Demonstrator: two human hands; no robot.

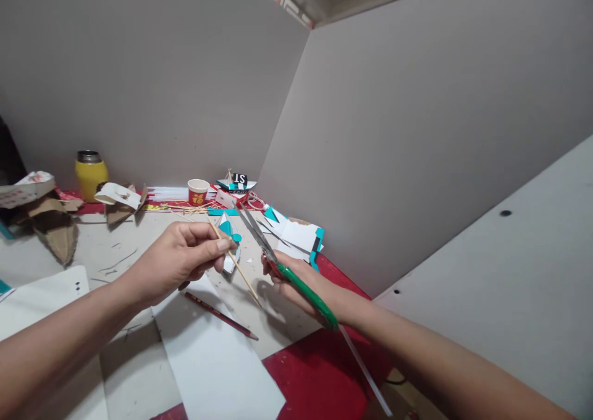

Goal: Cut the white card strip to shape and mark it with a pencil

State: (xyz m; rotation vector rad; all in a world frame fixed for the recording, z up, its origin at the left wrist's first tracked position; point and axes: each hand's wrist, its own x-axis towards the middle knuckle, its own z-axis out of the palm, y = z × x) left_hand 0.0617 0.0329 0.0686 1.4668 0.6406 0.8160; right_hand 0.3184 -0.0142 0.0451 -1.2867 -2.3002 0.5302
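The left hand (pixel 180 256) pinches a thin wooden stick (pixel 243 279) between thumb and fingers; the stick slants, its upper end beyond the fingertips and its lower end down toward the right hand (pixel 308 277). The right hand grips the scissors (pixel 302 287) by the green handle, the blades pointing up and away from it, slightly parted and clear of the stick. Just under the left hand, a pencil (pixel 222 317) lies across a white sheet (pixel 222 358) on the desk (pixel 130 370), its tip toward the right hand. A small boat (pixel 226 226) in white and turquoise sits just beyond the left hand's fingertips, partly behind them and the stick. Farther out past the left hand stand a red cup (pixel 197 193) and, to its right, a sailboat (pixel 239 179) with a black sail. Beyond the right hand lies a folded paper piece (pixel 301 235) with turquoise edging. Well off to the left of the left hand are a yellow bottle (pixel 91 182) and a brown cardboard piece (pixel 58 235). A clear straw (pixel 365 370) shows below the right wrist, near a red mat (pixel 319 370).
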